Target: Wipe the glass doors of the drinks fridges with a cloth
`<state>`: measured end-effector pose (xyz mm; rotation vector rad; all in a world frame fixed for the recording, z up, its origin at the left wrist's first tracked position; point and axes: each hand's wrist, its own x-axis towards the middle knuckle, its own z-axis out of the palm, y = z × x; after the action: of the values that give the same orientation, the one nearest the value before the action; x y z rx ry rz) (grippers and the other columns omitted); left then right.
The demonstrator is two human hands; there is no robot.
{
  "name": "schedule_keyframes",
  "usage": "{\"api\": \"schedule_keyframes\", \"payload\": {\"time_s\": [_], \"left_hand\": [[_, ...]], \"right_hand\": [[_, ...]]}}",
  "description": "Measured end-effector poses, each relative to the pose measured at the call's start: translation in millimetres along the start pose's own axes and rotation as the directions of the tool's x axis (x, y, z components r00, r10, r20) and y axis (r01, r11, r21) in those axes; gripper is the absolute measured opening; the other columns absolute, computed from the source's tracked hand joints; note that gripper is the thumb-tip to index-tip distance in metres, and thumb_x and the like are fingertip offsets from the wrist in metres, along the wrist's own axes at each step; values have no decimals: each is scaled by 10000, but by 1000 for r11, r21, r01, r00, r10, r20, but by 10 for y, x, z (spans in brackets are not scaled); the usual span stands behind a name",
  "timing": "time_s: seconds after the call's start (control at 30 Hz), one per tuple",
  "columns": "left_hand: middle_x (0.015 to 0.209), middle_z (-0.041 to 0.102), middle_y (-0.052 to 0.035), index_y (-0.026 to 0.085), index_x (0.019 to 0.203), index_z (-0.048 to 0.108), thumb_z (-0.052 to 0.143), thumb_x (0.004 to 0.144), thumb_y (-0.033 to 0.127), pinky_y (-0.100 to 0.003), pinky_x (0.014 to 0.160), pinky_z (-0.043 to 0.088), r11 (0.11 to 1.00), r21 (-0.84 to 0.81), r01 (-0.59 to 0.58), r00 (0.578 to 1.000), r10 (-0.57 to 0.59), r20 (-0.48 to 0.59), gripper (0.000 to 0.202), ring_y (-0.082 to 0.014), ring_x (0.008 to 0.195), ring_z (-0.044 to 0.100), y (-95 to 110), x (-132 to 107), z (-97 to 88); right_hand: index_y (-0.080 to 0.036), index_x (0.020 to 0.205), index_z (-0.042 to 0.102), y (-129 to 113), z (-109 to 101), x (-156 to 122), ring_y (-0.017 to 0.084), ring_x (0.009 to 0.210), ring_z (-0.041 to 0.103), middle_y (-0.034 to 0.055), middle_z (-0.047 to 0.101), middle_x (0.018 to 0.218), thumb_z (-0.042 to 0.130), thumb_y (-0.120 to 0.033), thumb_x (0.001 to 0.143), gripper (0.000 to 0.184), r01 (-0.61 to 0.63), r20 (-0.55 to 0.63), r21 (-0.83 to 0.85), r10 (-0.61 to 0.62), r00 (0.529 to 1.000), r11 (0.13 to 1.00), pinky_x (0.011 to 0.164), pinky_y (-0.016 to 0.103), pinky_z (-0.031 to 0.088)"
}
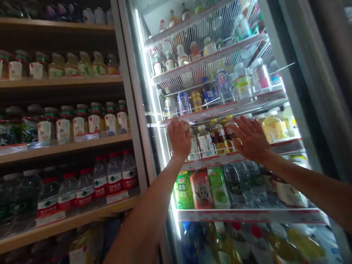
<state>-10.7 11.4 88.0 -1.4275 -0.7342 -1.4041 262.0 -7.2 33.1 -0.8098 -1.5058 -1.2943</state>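
Both my hands reach into an open drinks fridge at its third wire shelf (220, 158). My left hand (179, 136) is curled over a white-labelled bottle (194, 146) at the shelf's left front; whether it grips it is unclear. My right hand (250, 138) is open, fingers spread, held in front of dark tea bottles (220, 135). A white bottle with a green cap (205, 141) stands between the two hands. Yellow juice bottles (273, 126) stand right of my right hand.
Cans (183, 102) and bottles fill the fridge shelf above; green and pink cartons (200, 189) and water bottles sit on the one below. To the left, wooden shelves (66, 147) carry rows of bottles. The fridge door frame (137, 121) stands between them.
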Motion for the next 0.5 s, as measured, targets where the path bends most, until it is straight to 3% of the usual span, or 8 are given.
{"api": "schedule_keyframes", "payload": {"time_s": [0.1, 0.13, 0.2, 0.27, 0.3, 0.37, 0.43, 0.5], "left_hand": [[1383, 449, -82, 215, 1233, 467, 396, 894, 358, -439, 1123, 243, 959, -78, -271, 940, 281, 195, 375, -219, 1354, 289, 7, 54, -37], [1375, 460, -84, 216, 1227, 473, 392, 893, 363, -445, 1119, 248, 971, -59, -231, 953, 238, 187, 373, -221, 1345, 309, -87, 98, -84], [1366, 462, -129, 183, 1214, 485, 376, 895, 350, -484, 1110, 243, 999, 36, 35, 997, -37, 64, 377, -248, 1334, 327, -298, 190, -175], [1376, 434, -181, 131, 1205, 493, 369, 894, 330, -516, 1105, 229, 954, 88, 287, 958, -283, -54, 390, -278, 1344, 304, -362, 236, -202], [1384, 423, -185, 122, 1198, 501, 371, 892, 325, -514, 1106, 226, 948, 88, 305, 952, -302, -50, 390, -283, 1353, 286, -305, 235, -181], [1399, 423, -143, 152, 1198, 516, 374, 895, 335, -475, 1118, 225, 994, 38, 103, 991, -106, 82, 382, -257, 1368, 262, -58, 205, -92], [1402, 438, -76, 210, 1225, 507, 370, 901, 350, -433, 1129, 220, 983, -60, -173, 960, 182, 214, 378, -213, 1371, 260, 187, 193, -11], [1398, 448, -49, 233, 1252, 485, 373, 901, 371, -429, 1129, 221, 961, -103, -257, 926, 276, 259, 394, -200, 1364, 276, 232, 226, -7]], "right_hand": [[-185, 1316, 423, 9, 6, -6, 265, 1357, 292, 109, 412, 1419, 419, -285, 875, 452, 10, -17, 12, -10, 1000, 1000, 1094, 492, 218], [-188, 1320, 418, 9, 9, -7, 263, 1358, 290, 106, 410, 1420, 413, -284, 876, 454, 5, -20, 13, -5, 1000, 1000, 1095, 492, 215], [-186, 1320, 421, 4, 12, -6, 267, 1359, 288, 108, 412, 1419, 409, -290, 875, 457, -4, -26, 11, 4, 1000, 1000, 1093, 495, 216], [-184, 1322, 421, -4, 12, -4, 269, 1359, 287, 112, 409, 1421, 406, -294, 875, 461, -12, -18, 8, 12, 1000, 1000, 1090, 501, 217], [-188, 1329, 413, -6, 11, -4, 268, 1360, 284, 110, 405, 1424, 404, -294, 875, 467, -16, -10, 5, 16, 1000, 1000, 1090, 503, 216], [-196, 1350, 387, -5, 8, -6, 263, 1363, 278, 106, 397, 1430, 401, -289, 876, 484, -17, 1, -5, 17, 1000, 1000, 1089, 504, 218], [-201, 1367, 364, 5, 7, -9, 259, 1365, 276, 105, 395, 1431, 399, -281, 875, 500, -5, 1, -16, 5, 1000, 1000, 1088, 501, 224], [-202, 1375, 354, 15, 6, -12, 258, 1364, 279, 105, 399, 1428, 401, -281, 875, 508, 10, -7, -19, -10, 1000, 1000, 1086, 497, 230]]}}
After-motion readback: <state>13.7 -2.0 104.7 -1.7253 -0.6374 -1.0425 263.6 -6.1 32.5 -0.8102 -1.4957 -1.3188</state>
